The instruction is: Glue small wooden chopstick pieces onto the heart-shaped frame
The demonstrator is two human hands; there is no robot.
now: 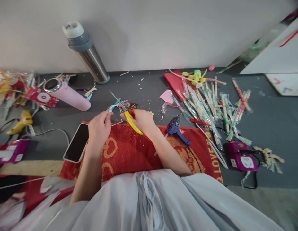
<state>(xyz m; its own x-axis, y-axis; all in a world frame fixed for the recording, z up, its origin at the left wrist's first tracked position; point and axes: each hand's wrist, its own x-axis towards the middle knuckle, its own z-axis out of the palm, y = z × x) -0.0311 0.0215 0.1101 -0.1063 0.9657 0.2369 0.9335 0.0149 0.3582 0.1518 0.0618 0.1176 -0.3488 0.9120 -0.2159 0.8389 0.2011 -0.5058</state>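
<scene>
My left hand (99, 128) is closed in a pinch on a small bundle of thin sticks and coloured strands (120, 104) above the red cloth (129, 150). My right hand (142, 121) grips yellow-handled scissors (132, 122), whose blades point up and left into the bundle. Both hands hover near the far edge of the red cloth, close together.
A phone (76, 142) lies left of my left hand. A blue glue gun (176, 130) rests to the right. Wrapped chopsticks (206, 102), a pink heart (167, 96), a steel bottle (87, 53), a pink tumbler (67, 94) and purple boxes (240, 157) surround the grey floor.
</scene>
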